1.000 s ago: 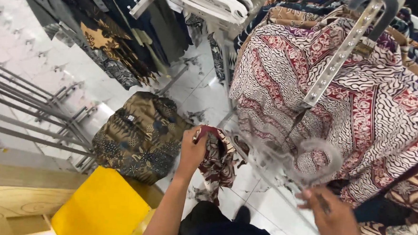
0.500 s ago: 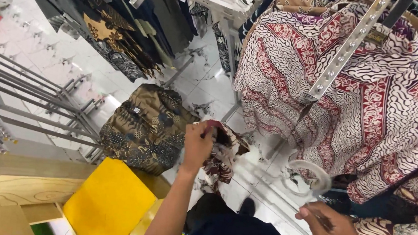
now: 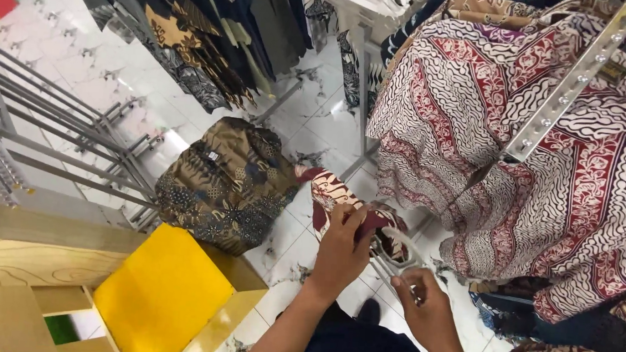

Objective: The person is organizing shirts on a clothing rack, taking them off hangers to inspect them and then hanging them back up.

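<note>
My left hand (image 3: 340,250) grips a maroon and cream batik garment (image 3: 340,199) that hangs down over the white marble floor. My right hand (image 3: 424,309) holds a clear plastic hanger (image 3: 397,252) right beside that garment, its hook end close to the cloth. The two hands are nearly touching. A brown patterned shirt (image 3: 230,182) lies bunched on the floor to the left of them.
A rack (image 3: 567,89) of red, white and black batik shirts fills the right side. Dark garments (image 3: 199,41) hang at the top. A chrome rail stand (image 3: 57,148) is at the left. A yellow-topped wooden stool (image 3: 160,296) stands at the lower left.
My right hand has come up and to the left with the hanger, meeting my left hand and the maroon garment. The view has shifted slightly downward.
</note>
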